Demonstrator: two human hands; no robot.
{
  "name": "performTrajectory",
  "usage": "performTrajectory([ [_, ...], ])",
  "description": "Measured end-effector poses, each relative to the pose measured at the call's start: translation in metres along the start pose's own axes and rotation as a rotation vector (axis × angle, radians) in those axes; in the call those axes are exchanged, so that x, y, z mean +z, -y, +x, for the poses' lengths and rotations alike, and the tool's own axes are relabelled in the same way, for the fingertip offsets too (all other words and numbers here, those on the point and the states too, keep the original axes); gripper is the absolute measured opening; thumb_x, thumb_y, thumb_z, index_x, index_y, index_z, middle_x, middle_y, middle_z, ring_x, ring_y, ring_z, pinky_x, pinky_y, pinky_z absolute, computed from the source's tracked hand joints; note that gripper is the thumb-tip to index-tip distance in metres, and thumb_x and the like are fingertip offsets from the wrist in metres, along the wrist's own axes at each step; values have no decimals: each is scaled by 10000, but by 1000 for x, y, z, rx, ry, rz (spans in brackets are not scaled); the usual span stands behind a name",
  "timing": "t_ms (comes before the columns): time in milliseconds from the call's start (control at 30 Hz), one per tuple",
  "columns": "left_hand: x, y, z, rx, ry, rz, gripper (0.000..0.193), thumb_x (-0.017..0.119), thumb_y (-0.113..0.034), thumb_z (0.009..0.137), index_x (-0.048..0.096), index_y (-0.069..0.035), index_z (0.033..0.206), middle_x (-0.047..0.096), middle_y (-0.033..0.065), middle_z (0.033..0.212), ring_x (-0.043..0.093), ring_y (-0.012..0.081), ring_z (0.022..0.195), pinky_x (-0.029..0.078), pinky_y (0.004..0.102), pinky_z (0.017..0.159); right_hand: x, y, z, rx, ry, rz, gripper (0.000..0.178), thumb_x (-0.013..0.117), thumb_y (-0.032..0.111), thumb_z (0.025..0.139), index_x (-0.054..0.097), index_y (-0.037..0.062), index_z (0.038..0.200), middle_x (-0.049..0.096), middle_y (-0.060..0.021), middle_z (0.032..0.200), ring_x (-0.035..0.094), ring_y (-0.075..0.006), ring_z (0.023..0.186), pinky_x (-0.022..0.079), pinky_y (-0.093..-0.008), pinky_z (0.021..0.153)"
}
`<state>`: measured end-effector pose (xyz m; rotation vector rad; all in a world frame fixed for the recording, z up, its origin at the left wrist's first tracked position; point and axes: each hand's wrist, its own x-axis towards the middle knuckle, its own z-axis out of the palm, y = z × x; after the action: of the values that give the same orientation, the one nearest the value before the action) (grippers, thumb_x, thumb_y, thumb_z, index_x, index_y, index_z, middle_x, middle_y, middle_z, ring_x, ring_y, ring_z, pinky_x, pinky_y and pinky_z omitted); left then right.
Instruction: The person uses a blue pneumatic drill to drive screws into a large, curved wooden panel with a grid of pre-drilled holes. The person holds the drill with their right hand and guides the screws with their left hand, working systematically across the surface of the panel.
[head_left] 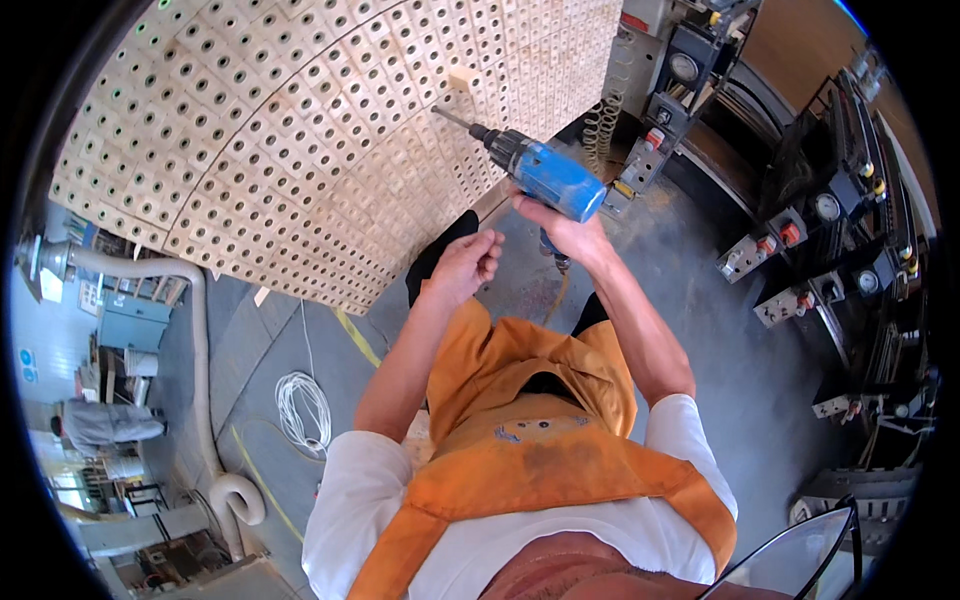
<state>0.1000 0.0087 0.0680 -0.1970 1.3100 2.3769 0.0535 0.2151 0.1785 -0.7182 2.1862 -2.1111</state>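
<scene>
right grip (566,232) around blue drill (548,178), handle hidden

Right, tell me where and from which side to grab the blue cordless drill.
Take the blue cordless drill by its pistol handle below the body, coming from the rear and underneath, as the right hand does. The bit points up-left at the stacked pale wooden blocks, so the front stays clear. The left hand is free nearby.

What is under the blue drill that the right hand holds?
Under the blue drill is the right hand gripping it, then grey floor. The drill's handle is covered by the hand.
</scene>
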Motion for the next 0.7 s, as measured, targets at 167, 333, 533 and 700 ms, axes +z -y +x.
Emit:
performTrajectory([
  [167,16,-33,8,111,-37,14,277,483,-202,994,546,-25,1197,606,-4,878,568,79,723,487,214,636,-5,-4,-1,-25,13,-142,285,706,136,811,648,52,1078,692,-80,968,635,-156,877,497,-303,790],
  [333,15,-63,9,291,-61,-18,270,499,-156,982,546,-1,1199,643,53,951,620,97,793,533,225,691,-8,2,-11,7,-1,-83,295,700,135,819,646,54,1098,691,-81,977,633,-158,891,500,-314,804],
  [533,28,-110,12,408,-16,-148,244,518,-230,983,595,-11,1056,615,21,852,550,60,655,461,176,558,-34,-14,-43,228,93,323,255,703,108,815,659,38,1056,684,-65,984,630,-159,921,501,-313,797],
  [700,36,-111,9,362,-37,58,297,514,-300,984,576,-23,1073,547,-15,804,427,26,572,360,166,470,-51,-27,-46,325,144,427,244,685,134,825,656,38,1048,682,-81,1003,640,-191,931,501,-312,779],
])
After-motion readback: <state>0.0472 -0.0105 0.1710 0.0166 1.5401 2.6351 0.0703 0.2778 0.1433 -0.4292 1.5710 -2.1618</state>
